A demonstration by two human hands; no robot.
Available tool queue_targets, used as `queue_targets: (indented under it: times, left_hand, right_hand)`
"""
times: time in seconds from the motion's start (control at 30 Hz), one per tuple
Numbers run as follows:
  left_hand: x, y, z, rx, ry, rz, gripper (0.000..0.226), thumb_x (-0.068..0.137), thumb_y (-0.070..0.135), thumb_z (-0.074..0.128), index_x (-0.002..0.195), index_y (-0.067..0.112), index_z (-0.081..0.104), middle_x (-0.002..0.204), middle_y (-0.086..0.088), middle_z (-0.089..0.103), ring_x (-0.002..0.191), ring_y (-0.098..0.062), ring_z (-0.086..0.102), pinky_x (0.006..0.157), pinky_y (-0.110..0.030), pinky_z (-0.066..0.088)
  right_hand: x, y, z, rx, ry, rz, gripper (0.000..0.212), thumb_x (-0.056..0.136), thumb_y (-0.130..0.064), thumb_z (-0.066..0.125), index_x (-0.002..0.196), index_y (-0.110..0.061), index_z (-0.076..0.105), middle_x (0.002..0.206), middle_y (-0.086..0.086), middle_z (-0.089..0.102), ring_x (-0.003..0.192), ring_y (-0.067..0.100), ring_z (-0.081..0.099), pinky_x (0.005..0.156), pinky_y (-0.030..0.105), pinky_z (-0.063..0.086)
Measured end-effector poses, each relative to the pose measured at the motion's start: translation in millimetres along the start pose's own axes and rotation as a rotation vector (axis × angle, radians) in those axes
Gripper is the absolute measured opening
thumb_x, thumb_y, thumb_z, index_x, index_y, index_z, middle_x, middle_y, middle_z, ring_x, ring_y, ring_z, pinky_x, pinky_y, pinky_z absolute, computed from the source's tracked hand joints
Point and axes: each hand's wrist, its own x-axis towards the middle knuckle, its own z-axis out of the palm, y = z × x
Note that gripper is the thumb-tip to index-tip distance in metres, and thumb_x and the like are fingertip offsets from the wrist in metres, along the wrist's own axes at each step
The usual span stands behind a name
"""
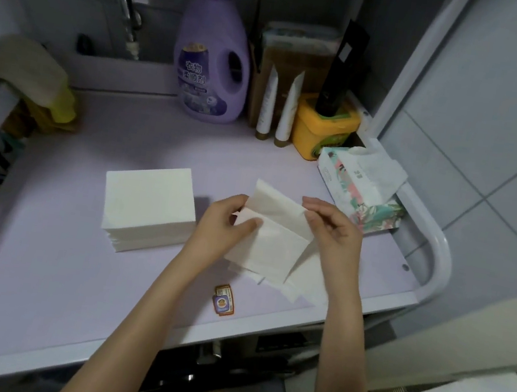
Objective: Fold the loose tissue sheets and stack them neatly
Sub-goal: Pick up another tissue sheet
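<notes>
A neat stack of folded white tissues (150, 206) sits on the lavender countertop (51, 252), left of my hands. I hold one white tissue sheet (273, 231) above the counter. My left hand (223, 231) pinches its left edge, thumb on top. My right hand (332, 230) pinches its upper right corner. The sheet's top part stands up along a crease. Beneath it lie a few loose tissue sheets (301, 284), partly hidden by the held sheet and my right forearm.
An open tissue pack (357, 187) with a sheet poking out lies at the right rear. A purple detergent bottle (212, 54), two white tubes (278, 108) and a yellow tub (326, 127) line the back. A small sticker tag (224, 299) lies near the front edge. Cloths (30, 77) hang at left.
</notes>
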Motion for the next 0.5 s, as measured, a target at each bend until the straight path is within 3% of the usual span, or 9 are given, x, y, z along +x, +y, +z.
queue_targets:
  times: [0.07, 0.13, 0.2, 0.27, 0.37, 0.43, 0.5]
  left_hand:
    - [-4.7, 6.0, -1.1, -0.047, -0.019, 0.019, 0.032, 0.088, 0.001, 0.061, 0.088, 0.033, 0.065, 0.083, 0.028, 0.067, 0.078, 0.010, 0.058, 0.073, -0.019, 0.046]
    - [-9.1, 11.7, -4.9, -0.089, -0.009, 0.051, 0.041, 0.086, -0.004, 0.057, 0.080, 0.037, 0.065, 0.077, 0.029, 0.068, 0.074, 0.013, 0.058, 0.069, -0.017, 0.046]
    - [-13.2, 19.5, -12.5, -0.105, 0.002, 0.158, 0.033, 0.077, -0.001, 0.057, 0.079, 0.029, 0.069, 0.082, 0.018, 0.070, 0.080, 0.007, 0.062, 0.071, -0.017, 0.045]
    - [-15.9, 25.3, -20.7, -0.131, -0.002, 0.256, 0.029, 0.071, -0.002, 0.058, 0.083, 0.019, 0.073, 0.092, 0.003, 0.070, 0.087, -0.004, 0.064, 0.076, -0.017, 0.045]
    - [-19.5, 31.3, -32.8, -0.108, 0.054, 0.318, 0.028, 0.072, -0.005, 0.062, 0.083, 0.018, 0.073, 0.094, -0.002, 0.068, 0.089, -0.005, 0.063, 0.076, -0.016, 0.045]
    - [-21.8, 33.5, -40.5, -0.095, 0.098, 0.355, 0.022, 0.072, 0.001, 0.066, 0.083, 0.018, 0.073, 0.094, -0.002, 0.067, 0.089, -0.006, 0.063, 0.076, -0.017, 0.046]
    - [-24.6, 35.5, -48.4, -0.084, 0.137, 0.385, 0.016, 0.072, 0.007, 0.066, 0.083, 0.017, 0.072, 0.094, -0.004, 0.067, 0.089, -0.010, 0.063, 0.077, -0.020, 0.047]
  right_hand:
    - [0.0, -1.8, -2.2, 0.012, -0.049, -0.046, 0.018, 0.088, 0.005, 0.062, 0.091, -0.009, 0.072, 0.107, 0.001, 0.072, 0.108, 0.011, 0.064, 0.089, 0.019, 0.047]
    - [-0.6, -6.0, -3.5, 0.074, -0.111, -0.048, 0.011, 0.092, -0.018, 0.063, 0.096, -0.012, 0.072, 0.113, -0.001, 0.071, 0.115, 0.016, 0.061, 0.094, 0.024, 0.046]
    - [0.0, -11.5, -4.1, 0.208, -0.133, 0.036, 0.052, 0.084, -0.060, 0.060, 0.110, -0.016, 0.065, 0.121, -0.002, 0.068, 0.118, 0.019, 0.060, 0.097, 0.028, 0.047]
    - [2.2, -17.3, -3.9, 0.267, -0.136, 0.141, 0.080, 0.069, -0.082, 0.054, 0.119, -0.019, 0.058, 0.124, -0.003, 0.067, 0.116, 0.021, 0.062, 0.096, 0.029, 0.050]
    - [1.1, -19.5, -0.2, 0.141, -0.227, 0.196, 0.069, 0.072, -0.072, 0.060, 0.118, -0.021, 0.059, 0.118, 0.000, 0.070, 0.110, 0.021, 0.065, 0.095, 0.032, 0.049]
    - [-2.0, -20.4, 5.1, 0.056, -0.330, 0.183, 0.053, 0.078, -0.054, 0.067, 0.118, -0.019, 0.061, 0.115, 0.003, 0.070, 0.110, 0.020, 0.064, 0.094, 0.032, 0.050]
    - [-3.6, -22.9, 13.5, 0.033, -0.374, 0.166, 0.032, 0.083, -0.025, 0.071, 0.112, -0.014, 0.065, 0.107, 0.002, 0.072, 0.099, 0.012, 0.066, 0.082, 0.022, 0.051]
